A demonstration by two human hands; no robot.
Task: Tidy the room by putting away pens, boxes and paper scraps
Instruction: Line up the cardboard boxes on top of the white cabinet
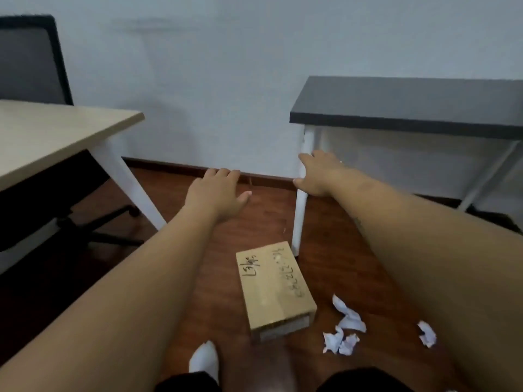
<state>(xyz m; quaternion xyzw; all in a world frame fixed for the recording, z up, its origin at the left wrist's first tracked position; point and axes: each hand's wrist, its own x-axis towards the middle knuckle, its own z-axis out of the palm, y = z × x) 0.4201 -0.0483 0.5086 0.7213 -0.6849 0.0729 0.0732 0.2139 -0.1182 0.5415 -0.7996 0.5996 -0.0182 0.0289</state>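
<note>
Left hand (pixel 216 193), right hand (pixel 317 174): fingers loosely extended, holding nothing. Risk: socked foot (pixel 203 360) may kick box (pixel 276 287), scatter paper scraps (pixel 343 326) (loose, underfoot).

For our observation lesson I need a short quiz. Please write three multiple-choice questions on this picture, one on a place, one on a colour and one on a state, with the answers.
1. Where is the cardboard box?
A. On the black table
B. On the floor beside a white table leg
C. On the chair

2. What colour are the paper scraps?
A. White
B. Yellow
C. Green

3. What are the two hands doing?
A. Gripping pens
B. Lifting the box
C. Reaching forward, holding nothing

Answers:
1 B: the box lies flat on the wooden floor near the leg.
2 A: the crumpled scraps to the right of the box are white.
3 C: the left hand and right hand have straight, spread fingers with nothing gripped.
</note>
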